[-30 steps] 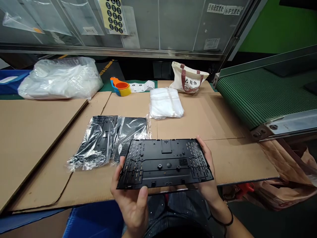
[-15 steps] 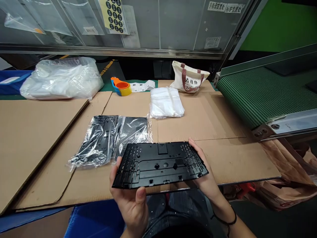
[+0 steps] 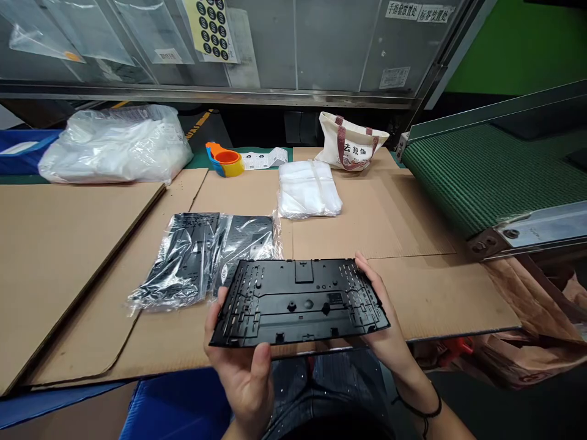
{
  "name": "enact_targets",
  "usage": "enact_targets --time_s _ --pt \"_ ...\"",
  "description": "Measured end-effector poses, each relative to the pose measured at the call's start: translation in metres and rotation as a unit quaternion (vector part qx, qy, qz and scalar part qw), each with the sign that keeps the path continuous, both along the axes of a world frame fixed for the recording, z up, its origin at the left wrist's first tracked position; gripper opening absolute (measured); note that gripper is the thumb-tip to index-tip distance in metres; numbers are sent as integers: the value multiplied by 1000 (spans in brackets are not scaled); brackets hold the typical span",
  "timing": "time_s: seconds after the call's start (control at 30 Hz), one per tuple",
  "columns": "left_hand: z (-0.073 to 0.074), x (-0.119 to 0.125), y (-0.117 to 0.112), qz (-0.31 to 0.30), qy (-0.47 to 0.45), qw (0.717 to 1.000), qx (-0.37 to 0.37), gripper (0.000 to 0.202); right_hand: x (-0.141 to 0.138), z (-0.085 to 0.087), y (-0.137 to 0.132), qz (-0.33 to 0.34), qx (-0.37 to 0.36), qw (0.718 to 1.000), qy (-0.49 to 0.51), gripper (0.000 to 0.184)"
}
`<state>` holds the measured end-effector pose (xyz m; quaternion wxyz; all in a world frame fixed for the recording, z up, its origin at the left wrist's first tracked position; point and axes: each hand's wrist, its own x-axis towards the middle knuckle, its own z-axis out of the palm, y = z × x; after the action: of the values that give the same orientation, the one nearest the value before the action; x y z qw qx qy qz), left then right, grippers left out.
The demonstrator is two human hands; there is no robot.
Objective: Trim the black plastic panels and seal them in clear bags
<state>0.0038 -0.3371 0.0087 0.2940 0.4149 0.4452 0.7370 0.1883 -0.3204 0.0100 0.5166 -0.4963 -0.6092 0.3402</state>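
Between my two hands is a black plastic panel [image 3: 300, 302] with slotted vents at both ends, tilted so its ribbed face shows. My left hand [image 3: 245, 373] grips its left end, thumb at the near edge and fingers behind. On the right end, my right hand [image 3: 385, 324] holds the edge, its fingers partly hidden behind the panel. Just beyond lie two similar black panels in clear plastic bags, a left bagged panel [image 3: 183, 260] and a right bagged panel [image 3: 247, 235], side by side on the cardboard-covered table [image 3: 367, 220].
Behind them rest a stack of white bags [image 3: 308, 189], an orange, yellow and blue tape holder [image 3: 227, 162] and a cream cloth bag [image 3: 351, 143]. A large plastic bundle [image 3: 117, 143] sits back left. At right runs a green conveyor belt [image 3: 495, 165]; brown paper [image 3: 536, 318] hangs below it.
The panel has tipped slightly, showing a little more of its face, and shifted a touch right and up at its far edge. Both hands keep their hold.
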Motion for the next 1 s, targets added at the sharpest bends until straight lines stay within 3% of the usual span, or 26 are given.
enact_targets --time_s 0.5,0.73,1.0 --pt "4 3 -1 14 -50 999 -8 58 -3 0 -4 -28 72 996 -34 86" --pt "3 4 0 22 -55 998 -8 60 -3 -6 -4 -58 133 988 -49 81" --pt "1 2 0 0 -64 998 -13 60 -4 -7 -2 -60 131 989 -44 80"
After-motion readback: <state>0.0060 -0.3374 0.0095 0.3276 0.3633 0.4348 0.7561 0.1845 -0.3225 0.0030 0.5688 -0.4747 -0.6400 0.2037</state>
